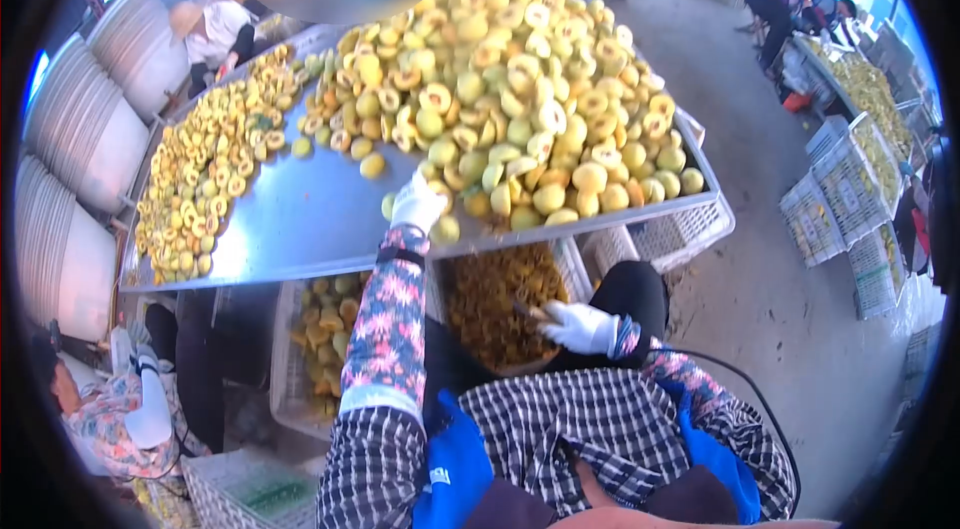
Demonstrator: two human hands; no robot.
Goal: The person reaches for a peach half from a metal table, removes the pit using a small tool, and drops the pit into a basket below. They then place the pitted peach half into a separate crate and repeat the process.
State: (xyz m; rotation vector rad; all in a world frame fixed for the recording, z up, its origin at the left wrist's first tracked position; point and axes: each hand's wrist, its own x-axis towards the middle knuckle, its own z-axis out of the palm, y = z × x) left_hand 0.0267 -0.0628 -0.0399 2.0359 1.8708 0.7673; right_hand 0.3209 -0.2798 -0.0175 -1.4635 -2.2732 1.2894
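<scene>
My left hand (pixel 418 204), in a white glove, reaches to the near edge of a big heap of yellow-green peaches (pixel 480 79), many cut in half. Its fingers touch the fruit and are partly hidden behind the back of the hand. The heap lies on a metal table (pixel 300 219). My right hand (pixel 582 329), also gloved, is closed around a small thin tool (pixel 530 311) with a dark tip, held low over a crate (pixel 575 274) filled with brown-orange peach pits and scraps (pixel 495 304).
Pitted halves (pixel 200 199) spread along the table's left side. Another crate of peaches (pixel 325 329) stands below the table, left of my arm. A co-worker (pixel 130 409) sits at left, another person (pixel 210 34) beyond the table. White crates (pixel 850 189) stand at right; a dark cable (pixel 745 379) runs beside my right arm.
</scene>
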